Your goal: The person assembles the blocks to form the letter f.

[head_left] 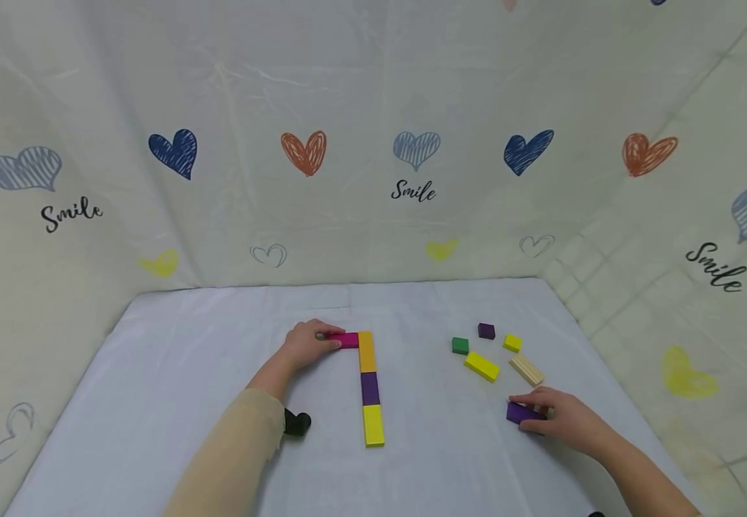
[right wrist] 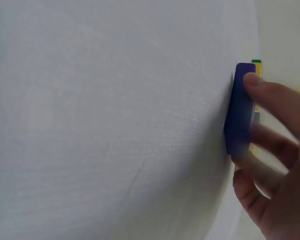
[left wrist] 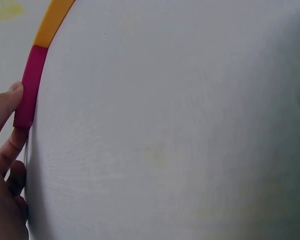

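My left hand [head_left: 307,345] pinches a magenta block [head_left: 348,340] at its left end. The block's other end meets the top of an upright row on the cloth: an orange block [head_left: 365,351], a dark purple block [head_left: 370,388] and a yellow block [head_left: 373,426] end to end. In the left wrist view the thumb lies along one side of the magenta block [left wrist: 31,90], with a finger at its near end. Off to the right, my right hand [head_left: 564,418] grips a purple block [head_left: 521,413] between thumb and fingers, as the right wrist view also shows [right wrist: 240,107].
Beyond the right hand lie loose blocks: a green one [head_left: 460,345], a small dark purple one [head_left: 486,331], a small yellow one [head_left: 512,342], a longer yellow one [head_left: 481,366] and a plain wood one [head_left: 526,370]. A white cloth [head_left: 218,402] covers the table.
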`<state>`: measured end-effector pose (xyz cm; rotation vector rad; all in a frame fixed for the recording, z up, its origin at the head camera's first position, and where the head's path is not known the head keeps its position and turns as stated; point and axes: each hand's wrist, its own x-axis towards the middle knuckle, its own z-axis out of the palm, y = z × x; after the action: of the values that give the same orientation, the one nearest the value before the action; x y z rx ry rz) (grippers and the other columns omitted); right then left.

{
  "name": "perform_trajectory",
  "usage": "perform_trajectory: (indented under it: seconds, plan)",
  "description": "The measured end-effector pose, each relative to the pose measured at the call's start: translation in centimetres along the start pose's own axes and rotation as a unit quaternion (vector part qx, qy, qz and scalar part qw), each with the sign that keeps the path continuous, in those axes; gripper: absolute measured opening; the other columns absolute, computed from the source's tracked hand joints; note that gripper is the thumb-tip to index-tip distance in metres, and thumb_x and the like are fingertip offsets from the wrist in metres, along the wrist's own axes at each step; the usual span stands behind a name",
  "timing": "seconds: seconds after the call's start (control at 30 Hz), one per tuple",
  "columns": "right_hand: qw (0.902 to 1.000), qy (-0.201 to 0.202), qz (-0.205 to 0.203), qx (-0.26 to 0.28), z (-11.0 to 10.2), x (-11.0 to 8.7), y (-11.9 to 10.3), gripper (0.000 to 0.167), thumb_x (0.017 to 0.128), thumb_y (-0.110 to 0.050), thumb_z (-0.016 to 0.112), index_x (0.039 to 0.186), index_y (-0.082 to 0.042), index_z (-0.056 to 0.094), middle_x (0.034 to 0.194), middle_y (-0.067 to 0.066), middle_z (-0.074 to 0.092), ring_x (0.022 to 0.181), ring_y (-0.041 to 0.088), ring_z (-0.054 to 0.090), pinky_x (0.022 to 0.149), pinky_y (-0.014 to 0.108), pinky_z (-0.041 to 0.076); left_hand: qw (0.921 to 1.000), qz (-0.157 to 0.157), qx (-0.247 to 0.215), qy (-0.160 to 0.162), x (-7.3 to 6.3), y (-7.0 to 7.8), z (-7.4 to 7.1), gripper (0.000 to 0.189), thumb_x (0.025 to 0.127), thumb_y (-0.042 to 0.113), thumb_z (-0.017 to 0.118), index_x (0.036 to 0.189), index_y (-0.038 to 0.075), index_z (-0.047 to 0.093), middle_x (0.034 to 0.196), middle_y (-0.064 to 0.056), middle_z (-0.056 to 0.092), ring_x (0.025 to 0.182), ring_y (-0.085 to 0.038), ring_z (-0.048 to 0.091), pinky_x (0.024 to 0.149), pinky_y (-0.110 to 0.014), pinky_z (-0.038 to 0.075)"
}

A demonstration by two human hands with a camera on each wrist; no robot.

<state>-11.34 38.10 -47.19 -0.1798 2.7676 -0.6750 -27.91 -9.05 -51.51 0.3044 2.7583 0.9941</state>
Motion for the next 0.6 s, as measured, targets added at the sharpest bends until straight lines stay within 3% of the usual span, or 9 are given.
perform_trajectory:
  seconds: [0.2, 0.6]
  plan:
    - [0.9993, 0.014, -0.018, -0.031, -0.4, 0.5, -0.5, 0.044, 0.082, -0.034, 0.080, 0.122, -0.018, 0.072, 0.097, -0.007, 0.064, 0.079, 0.013, 0.049, 0.063, 0.025, 0.042, 1.0000, 0.001, 0.000, -0.002, 0.0, 0.1, 0.0, 0.029, 0.092, 0.036, 0.070, 0.121, 0.033, 0.072, 0.125, -0.001, 0.062, 0.117, -0.028, 0.047, 0.099, -0.049, 0.041]
    - [0.9970, 0.039, -0.058, -0.032, -1.4, 2.1, -1.9, 0.040, 0.085, -0.033, 0.077, 0.122, -0.019, 0.072, 0.108, -0.003, 0.067, 0.082, 0.012, 0.052, 0.065, 0.025, 0.046, 0.9999, -0.012, -0.002, -0.006, 0.2, 0.1, 0.0, 0.029, 0.092, 0.037, 0.070, 0.121, 0.034, 0.072, 0.125, -0.001, 0.061, 0.118, -0.027, 0.046, 0.099, -0.050, 0.042]
